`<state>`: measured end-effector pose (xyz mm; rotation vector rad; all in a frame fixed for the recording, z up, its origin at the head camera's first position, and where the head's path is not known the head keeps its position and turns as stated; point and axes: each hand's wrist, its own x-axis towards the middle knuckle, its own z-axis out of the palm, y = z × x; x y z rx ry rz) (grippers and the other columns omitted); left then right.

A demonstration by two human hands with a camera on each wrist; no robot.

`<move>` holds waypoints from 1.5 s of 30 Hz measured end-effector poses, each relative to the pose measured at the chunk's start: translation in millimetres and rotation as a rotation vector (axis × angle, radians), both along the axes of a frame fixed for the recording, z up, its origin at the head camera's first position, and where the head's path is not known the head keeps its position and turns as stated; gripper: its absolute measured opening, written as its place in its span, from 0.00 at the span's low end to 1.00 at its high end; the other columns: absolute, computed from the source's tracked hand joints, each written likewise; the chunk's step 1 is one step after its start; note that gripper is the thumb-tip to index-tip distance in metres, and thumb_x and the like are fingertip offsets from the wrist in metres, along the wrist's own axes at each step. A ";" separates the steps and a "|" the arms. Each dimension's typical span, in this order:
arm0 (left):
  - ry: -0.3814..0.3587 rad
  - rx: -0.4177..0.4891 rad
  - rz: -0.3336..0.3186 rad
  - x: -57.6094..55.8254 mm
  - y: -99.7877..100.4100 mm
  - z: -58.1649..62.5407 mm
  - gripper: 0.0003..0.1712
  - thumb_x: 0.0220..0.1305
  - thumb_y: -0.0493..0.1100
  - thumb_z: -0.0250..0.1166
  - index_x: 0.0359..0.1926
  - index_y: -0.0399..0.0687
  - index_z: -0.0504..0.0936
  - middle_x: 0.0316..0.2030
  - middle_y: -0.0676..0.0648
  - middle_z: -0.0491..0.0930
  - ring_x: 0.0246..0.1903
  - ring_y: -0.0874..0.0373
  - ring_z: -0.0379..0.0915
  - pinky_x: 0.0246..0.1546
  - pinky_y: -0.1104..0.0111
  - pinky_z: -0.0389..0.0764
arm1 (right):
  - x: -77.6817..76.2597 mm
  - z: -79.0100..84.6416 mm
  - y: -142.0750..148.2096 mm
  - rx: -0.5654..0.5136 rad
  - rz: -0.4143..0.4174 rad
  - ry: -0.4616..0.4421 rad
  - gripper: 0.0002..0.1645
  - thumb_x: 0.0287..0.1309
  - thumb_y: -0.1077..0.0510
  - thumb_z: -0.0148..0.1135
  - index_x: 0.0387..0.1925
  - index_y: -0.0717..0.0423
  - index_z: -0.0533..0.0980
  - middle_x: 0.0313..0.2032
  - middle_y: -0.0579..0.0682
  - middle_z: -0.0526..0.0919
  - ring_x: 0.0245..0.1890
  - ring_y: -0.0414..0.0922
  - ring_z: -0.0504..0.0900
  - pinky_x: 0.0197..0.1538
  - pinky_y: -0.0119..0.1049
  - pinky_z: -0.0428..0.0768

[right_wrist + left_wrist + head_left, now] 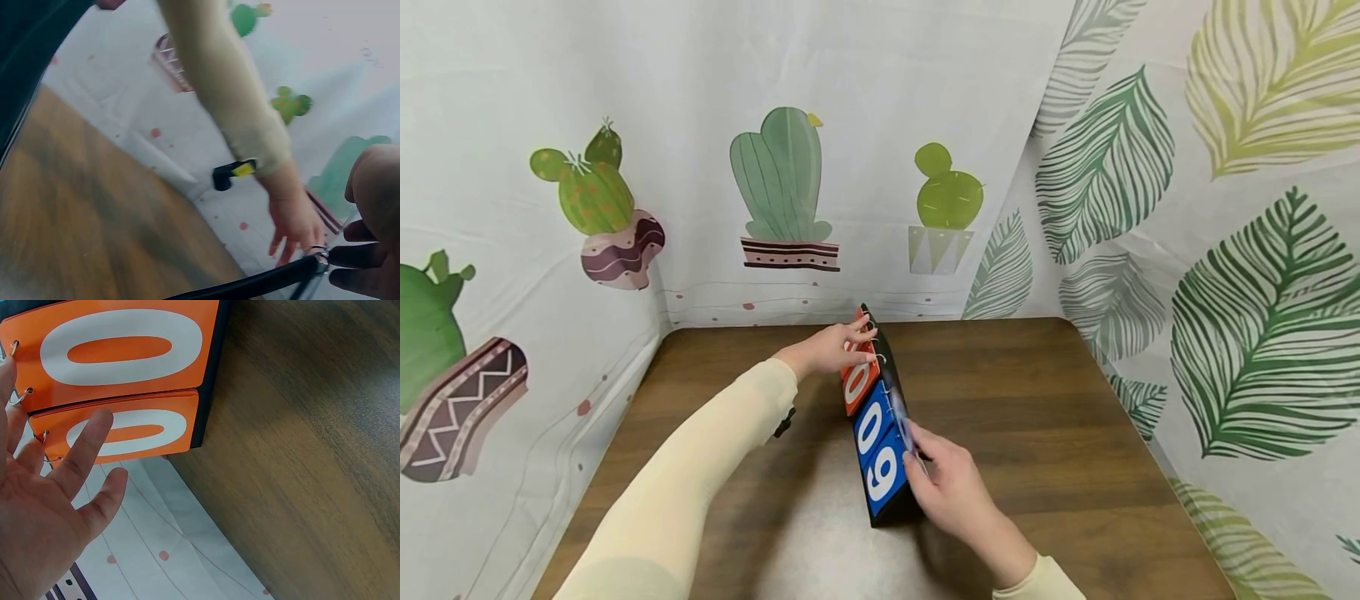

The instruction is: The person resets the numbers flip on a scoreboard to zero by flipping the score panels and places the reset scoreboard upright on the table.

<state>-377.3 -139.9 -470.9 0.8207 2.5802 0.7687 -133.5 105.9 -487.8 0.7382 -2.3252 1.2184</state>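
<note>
A flip scoreboard [887, 500] stands like a tent on the table, with orange-red number cards at its far end and blue ones at its near end. The blue cards [882, 473] facing left read 0 and what looks like 9 or 6; both orange cards [122, 347] read 0. My left hand [835, 346] rests along the ringed top edge on the orange side, fingers spread. With thumb and fingers, my right hand [951, 483] pinches a blurred, lifted card [901, 412] over the top of the blue side. Its printed face cannot be read.
The brown wooden table [1015, 392] stretches out on both sides of the scoreboard. Behind it hangs a white cloth [700, 183] printed with cacti and leaves. A small black device [785, 422] sits at the left wrist.
</note>
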 end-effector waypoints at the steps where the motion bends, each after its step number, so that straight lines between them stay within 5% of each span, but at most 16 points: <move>1: 0.004 0.001 -0.002 -0.2 0.1 -0.2 0.42 0.71 0.64 0.62 0.79 0.56 0.62 0.84 0.51 0.41 0.82 0.41 0.41 0.78 0.45 0.56 | 0.1 -1.6 -3.3 0.052 -0.025 0.053 0.25 0.61 0.66 0.66 0.61 0.64 0.80 0.55 0.58 0.88 0.51 0.50 0.90 0.51 0.41 0.88; 5: 0.027 -0.003 -0.015 -1.8 0.4 -2.7 0.42 0.71 0.64 0.62 0.78 0.57 0.62 0.84 0.49 0.42 0.82 0.42 0.41 0.78 0.47 0.58 | 2.0 -5.7 -12.8 0.198 -0.074 0.160 0.23 0.57 0.64 0.69 0.56 0.60 0.84 0.54 0.55 0.89 0.53 0.48 0.89 0.53 0.43 0.87; 17: 0.009 -0.003 0.022 -1.8 0.6 -4.6 0.41 0.71 0.64 0.63 0.78 0.58 0.63 0.84 0.54 0.42 0.82 0.43 0.40 0.77 0.47 0.60 | 6.5 -18.3 -21.8 0.509 -0.031 0.201 0.19 0.57 0.52 0.74 0.51 0.47 0.88 0.58 0.50 0.87 0.60 0.52 0.82 0.64 0.46 0.81; 29: 0.013 -0.004 0.018 1.5 1.8 -1.5 0.42 0.71 0.63 0.63 0.79 0.56 0.63 0.84 0.51 0.42 0.82 0.42 0.41 0.78 0.46 0.57 | 2.5 -42.5 -18.8 0.613 -0.046 0.359 0.09 0.47 0.53 0.78 0.34 0.43 0.90 0.58 0.46 0.86 0.62 0.55 0.78 0.60 0.55 0.79; 36: 0.021 -0.017 0.018 -0.8 1.5 -3.0 0.42 0.71 0.64 0.62 0.79 0.55 0.62 0.84 0.52 0.42 0.82 0.43 0.41 0.78 0.47 0.58 | 4.1 -41.1 -17.6 0.754 -0.061 0.358 0.04 0.52 0.49 0.75 0.30 0.41 0.90 0.59 0.46 0.85 0.64 0.55 0.76 0.58 0.55 0.75; 45: 0.012 -0.016 0.031 1.1 2.8 -2.2 0.42 0.70 0.63 0.63 0.79 0.56 0.62 0.84 0.53 0.42 0.83 0.42 0.40 0.78 0.46 0.58 | 6.8 -37.3 -17.6 0.796 -0.067 0.334 0.07 0.51 0.45 0.75 0.25 0.42 0.89 0.60 0.45 0.84 0.65 0.54 0.74 0.58 0.57 0.73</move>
